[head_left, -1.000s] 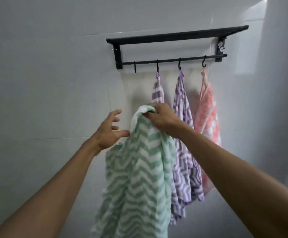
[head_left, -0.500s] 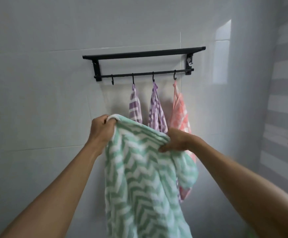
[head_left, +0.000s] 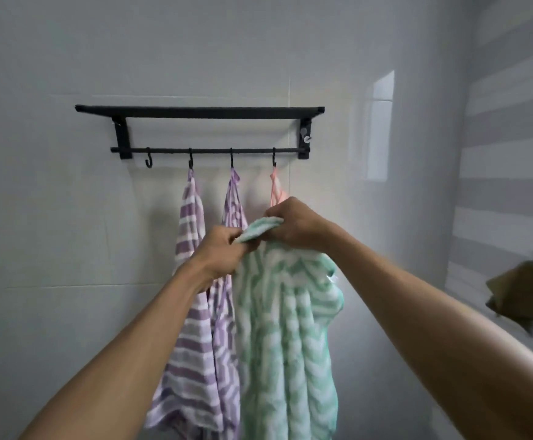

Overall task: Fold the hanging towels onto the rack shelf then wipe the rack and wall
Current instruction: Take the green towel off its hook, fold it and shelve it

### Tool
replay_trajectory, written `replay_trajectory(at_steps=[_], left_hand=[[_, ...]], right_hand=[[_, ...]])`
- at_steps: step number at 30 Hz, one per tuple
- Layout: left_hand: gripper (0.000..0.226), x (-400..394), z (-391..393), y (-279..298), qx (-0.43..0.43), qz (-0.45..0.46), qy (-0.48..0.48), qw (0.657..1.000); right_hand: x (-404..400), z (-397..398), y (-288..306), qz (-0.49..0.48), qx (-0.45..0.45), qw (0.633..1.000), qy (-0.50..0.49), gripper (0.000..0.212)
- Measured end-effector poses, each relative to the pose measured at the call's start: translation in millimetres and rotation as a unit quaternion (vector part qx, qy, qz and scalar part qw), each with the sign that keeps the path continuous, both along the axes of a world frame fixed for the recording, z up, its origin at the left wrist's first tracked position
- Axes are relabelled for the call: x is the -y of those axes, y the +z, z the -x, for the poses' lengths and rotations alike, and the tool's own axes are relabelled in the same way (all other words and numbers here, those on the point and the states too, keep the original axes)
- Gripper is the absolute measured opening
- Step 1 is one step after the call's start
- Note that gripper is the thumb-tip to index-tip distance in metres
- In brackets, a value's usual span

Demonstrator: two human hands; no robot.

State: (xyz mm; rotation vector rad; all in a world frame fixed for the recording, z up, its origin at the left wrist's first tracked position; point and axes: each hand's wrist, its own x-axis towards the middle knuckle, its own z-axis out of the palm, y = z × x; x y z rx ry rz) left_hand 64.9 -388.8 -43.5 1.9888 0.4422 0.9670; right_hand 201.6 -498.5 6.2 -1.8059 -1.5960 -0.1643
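A black rack (head_left: pixel 200 111) with a top shelf and a hook rail is fixed to the white tiled wall (head_left: pixel 52 217). Two purple striped towels (head_left: pixel 192 281) (head_left: pixel 227 344) hang from the middle hooks. A pink towel (head_left: pixel 277 190) hangs from the right hook, mostly hidden behind my hands. The left hook (head_left: pixel 148 160) is bare. I hold a green and white zigzag towel (head_left: pixel 287 328) off the rack, in front of the others. My left hand (head_left: pixel 222 252) and my right hand (head_left: pixel 293 225) both grip its top edge, close together, with the rest hanging down.
A side wall with grey and white stripes (head_left: pixel 512 138) stands at the right. A crumpled olive-brown cloth (head_left: pixel 522 293) hangs or sits against it at mid height. A bright window reflection (head_left: pixel 381 122) shows on the tiles right of the rack.
My hands have come together, bringing the green towel's top corners nearly to meet. The view has shifted, so the rack sits lower and more central.
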Motion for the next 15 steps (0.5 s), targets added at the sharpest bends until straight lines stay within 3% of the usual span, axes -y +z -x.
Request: replay_trajectory(at_steps=[3,5,10,12,15], left_hand=[[0.023,-19,3,5,0.044,0.002,0.060,0.997],[0.024,-29,12,4,0.066,0.023,0.093,0.993],[0.015,-52,29,-3,0.097,0.058,0.126,0.986],[0.009,-58,36,-8,0.044,0.065,0.109,0.991],[0.031,-63,45,-7,-0.040,0.117,0.017,0.992]], right_hand=[[5,-25,-1,0.102,0.027,0.993,-0.058,0.020],[7,-44,-13,0.117,-0.025,0.989,-0.084,0.020],[-1,-54,-33,-0.056,-0.304,0.951,-0.030,0.022],[-11,-41,-26,-0.126,-0.340,0.932,0.007,0.011],[-32,-16,-11,-0.189,-0.324,0.926,0.029,0.013]])
